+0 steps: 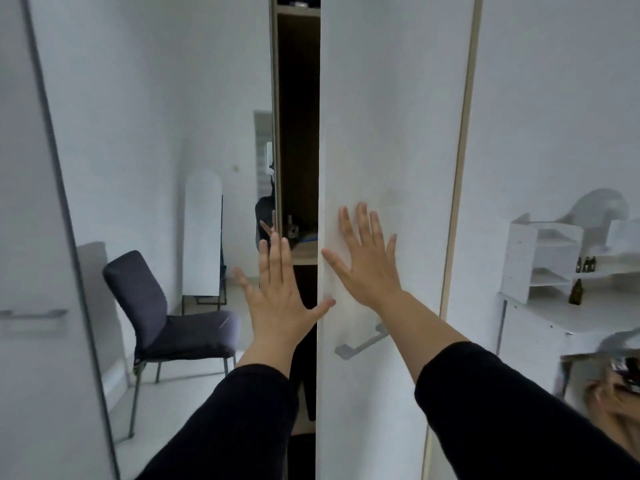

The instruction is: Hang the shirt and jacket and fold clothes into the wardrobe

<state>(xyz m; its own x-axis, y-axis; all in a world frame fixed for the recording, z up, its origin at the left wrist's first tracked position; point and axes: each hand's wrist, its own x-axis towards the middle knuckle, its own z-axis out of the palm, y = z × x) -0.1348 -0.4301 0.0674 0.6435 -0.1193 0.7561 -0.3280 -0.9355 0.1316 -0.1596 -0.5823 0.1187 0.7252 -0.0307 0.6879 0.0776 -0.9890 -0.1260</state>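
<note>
My right hand (369,263) lies spread flat against the white wardrobe door (388,133), above its metal handle (360,342). My left hand (277,292) is spread too, fingers straight, its thumb touching the door's edge. Beyond my left fingers, the dark wardrobe (298,133) gap shows a shelf (304,252); no clothes are clearly visible.

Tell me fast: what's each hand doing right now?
Left hand: open, fingers spread, holding nothing.
Right hand: open, flat against the white wardrobe door.

The wardrobe (298,133) interior is mostly hidden; shelf items perhaps too dark.
</note>
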